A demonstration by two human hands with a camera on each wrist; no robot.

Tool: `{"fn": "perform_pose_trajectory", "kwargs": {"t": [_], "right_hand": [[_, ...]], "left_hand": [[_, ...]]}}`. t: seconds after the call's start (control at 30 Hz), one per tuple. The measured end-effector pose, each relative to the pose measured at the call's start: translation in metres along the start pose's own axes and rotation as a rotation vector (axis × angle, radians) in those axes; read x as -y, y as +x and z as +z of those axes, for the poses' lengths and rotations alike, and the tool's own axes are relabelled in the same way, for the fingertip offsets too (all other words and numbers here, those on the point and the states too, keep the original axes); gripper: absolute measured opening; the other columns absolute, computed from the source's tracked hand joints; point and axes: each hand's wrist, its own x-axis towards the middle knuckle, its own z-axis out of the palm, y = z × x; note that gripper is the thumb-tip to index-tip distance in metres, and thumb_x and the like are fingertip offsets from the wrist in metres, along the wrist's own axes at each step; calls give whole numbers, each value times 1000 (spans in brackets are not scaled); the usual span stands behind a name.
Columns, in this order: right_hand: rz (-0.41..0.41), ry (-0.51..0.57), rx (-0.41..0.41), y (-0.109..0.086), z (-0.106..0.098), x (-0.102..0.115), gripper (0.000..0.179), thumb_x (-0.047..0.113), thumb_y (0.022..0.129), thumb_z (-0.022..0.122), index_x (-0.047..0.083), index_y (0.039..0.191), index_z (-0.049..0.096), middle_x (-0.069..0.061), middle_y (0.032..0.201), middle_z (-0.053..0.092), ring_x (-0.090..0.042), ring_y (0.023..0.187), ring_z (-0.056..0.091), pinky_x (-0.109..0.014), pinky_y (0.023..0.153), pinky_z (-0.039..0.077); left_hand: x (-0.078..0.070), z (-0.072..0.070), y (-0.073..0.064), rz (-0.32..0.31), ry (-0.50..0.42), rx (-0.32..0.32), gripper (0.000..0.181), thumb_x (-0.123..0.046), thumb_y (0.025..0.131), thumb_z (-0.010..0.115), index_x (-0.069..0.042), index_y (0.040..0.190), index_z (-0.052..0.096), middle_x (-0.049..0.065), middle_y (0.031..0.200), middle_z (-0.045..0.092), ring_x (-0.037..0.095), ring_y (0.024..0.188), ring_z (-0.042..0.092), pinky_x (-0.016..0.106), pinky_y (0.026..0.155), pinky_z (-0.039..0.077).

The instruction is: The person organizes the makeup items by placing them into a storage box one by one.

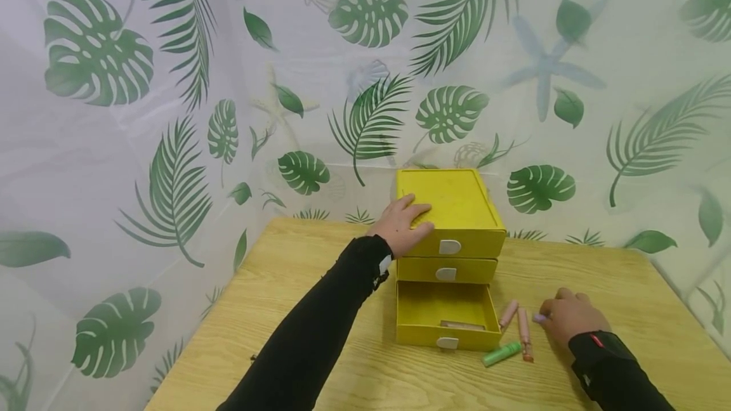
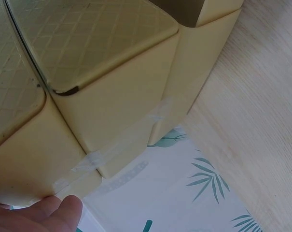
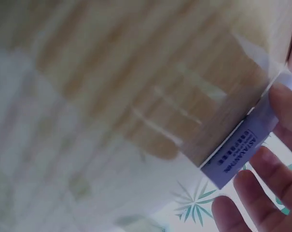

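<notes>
A yellow drawer unit (image 1: 451, 202) with three stacked drawers stands on the table. My left hand (image 1: 401, 226) rests on its upper left edge with fingers spread; in the left wrist view its fingertips (image 2: 68, 212) show beside the yellow wall. The bottom drawer (image 1: 411, 335) is pulled out, and a thin pale stick-shaped item (image 1: 461, 325) lies inside. Right of the drawers, my right hand (image 1: 573, 319) pinches a small lavender stick-shaped item (image 3: 240, 145) with dark print between thumb and fingers. Its far end is hidden by the hand.
Beside the open drawer lie two pink tubes (image 1: 509, 314) (image 1: 524, 332) and a green tube (image 1: 502, 354). The wooden table (image 1: 320, 259) meets a leaf-printed curtain (image 1: 365, 132) at the back and sides.
</notes>
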Motion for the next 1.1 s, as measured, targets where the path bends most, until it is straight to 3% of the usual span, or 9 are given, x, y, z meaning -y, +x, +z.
{"fn": "perform_pose_trajectory", "kwargs": {"t": [0.17, 0.3, 0.5, 0.63, 0.87, 1.1], "right_hand": [[-33, 76, 15, -3, -2, 0, 22, 34, 89, 65, 13, 97, 67, -4, 83, 61, -24, 72, 58, -47, 62, 51], [-48, 150, -45, -3, -5, 7, 25, 31, 93, 61, 10, 106, 67, -6, 89, 66, -25, 77, 60, -48, 65, 51], [-97, 215, -103, -3, -24, 34, 29, 32, 98, 53, 11, 114, 65, -12, 103, 67, -31, 90, 61, -53, 71, 52], [-164, 216, -131, -4, -38, 53, 26, 27, 97, 56, 13, 116, 66, -10, 110, 66, -33, 98, 59, -54, 78, 51], [-241, 208, -172, -6, -52, 86, 20, 24, 94, 60, 18, 112, 68, 2, 100, 68, -18, 87, 61, -46, 74, 53], [-330, 237, -187, -7, -52, 119, 15, 22, 92, 64, 24, 106, 69, 11, 93, 65, -4, 77, 55, -36, 67, 52]], "left_hand": [[-1, -1, -1, 4, -2, 5, 50, -46, 96, 43, -28, 143, 43, 3, 154, 22, 19, 137, 18, 44, 111, 26], [-3, -2, 0, 10, 0, 4, 50, -46, 96, 42, -28, 143, 43, 4, 154, 23, 19, 137, 18, 44, 111, 26], [-3, -2, 0, 6, 10, -3, 50, -47, 96, 42, -28, 142, 43, 4, 154, 23, 19, 137, 18, 44, 111, 26], [-3, -1, 0, 0, 2, -5, 50, -46, 96, 43, -27, 142, 44, 4, 154, 23, 20, 136, 19, 45, 111, 26], [-2, 3, -1, -6, 3, -5, 50, -46, 96, 42, -28, 142, 44, 4, 154, 23, 20, 136, 19, 45, 111, 26], [-3, 4, -4, -2, 5, -12, 50, -46, 96, 43, -27, 142, 44, 4, 154, 24, 20, 136, 19, 45, 111, 26]]}}
